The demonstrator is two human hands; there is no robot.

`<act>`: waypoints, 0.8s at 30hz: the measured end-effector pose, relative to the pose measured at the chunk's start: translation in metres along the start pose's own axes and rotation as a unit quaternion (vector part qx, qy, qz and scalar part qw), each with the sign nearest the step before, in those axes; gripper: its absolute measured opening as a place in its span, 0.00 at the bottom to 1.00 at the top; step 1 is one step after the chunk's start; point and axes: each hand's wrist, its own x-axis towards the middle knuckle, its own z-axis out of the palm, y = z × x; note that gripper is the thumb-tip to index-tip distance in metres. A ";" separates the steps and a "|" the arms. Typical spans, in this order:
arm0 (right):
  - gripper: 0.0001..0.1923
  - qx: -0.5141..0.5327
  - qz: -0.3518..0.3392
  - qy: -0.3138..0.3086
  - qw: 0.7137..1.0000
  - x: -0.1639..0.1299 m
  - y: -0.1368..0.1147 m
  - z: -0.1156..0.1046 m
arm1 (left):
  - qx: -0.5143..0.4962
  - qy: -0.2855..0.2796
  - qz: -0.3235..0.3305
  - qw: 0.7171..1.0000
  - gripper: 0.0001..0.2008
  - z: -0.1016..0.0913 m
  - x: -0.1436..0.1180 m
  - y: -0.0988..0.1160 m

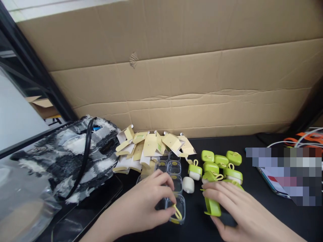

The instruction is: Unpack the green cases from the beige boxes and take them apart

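Observation:
My left hand [148,203] rests on a small clear plastic box [178,208] and pinches a yellow loop strap lying in it. My right hand [234,208] holds a lime-green case [213,205] flat against the black table [252,208]. Just beyond my hands lie a white oval piece [188,184] and several more green cases [222,163] with yellow loops. More clear boxes [174,167] stand in rows behind my left hand.
A pile of folded tan and white cardboard sleeves [151,146] lies at the back. A black-and-white fuzzy bag [73,158] sits on the left. A large cardboard sheet [176,77] forms the back wall. A phone and cables [282,174] lie right.

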 end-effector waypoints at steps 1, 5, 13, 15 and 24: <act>0.16 0.001 0.000 -0.003 1.000 0.001 0.000 0.001 | 0.018 -0.010 -0.002 1.000 0.05 0.001 0.000 -0.001; 0.16 0.003 -0.004 -0.044 0.999 0.002 0.002 0.004 | 0.058 -0.021 -0.010 0.998 0.05 0.009 0.004 -0.005; 0.19 -0.081 -0.049 -0.093 0.991 0.001 0.017 0.005 | 0.075 -0.030 -0.021 0.997 0.04 0.013 0.005 -0.010; 0.17 -0.070 -0.011 -0.104 0.992 0.000 0.024 0.000 | 0.065 -0.038 -0.026 0.997 0.06 0.011 0.006 -0.008; 0.09 -0.062 0.130 -0.144 0.979 0.032 0.045 0.006 | 0.021 -0.062 -0.019 0.998 0.27 0.016 0.008 -0.009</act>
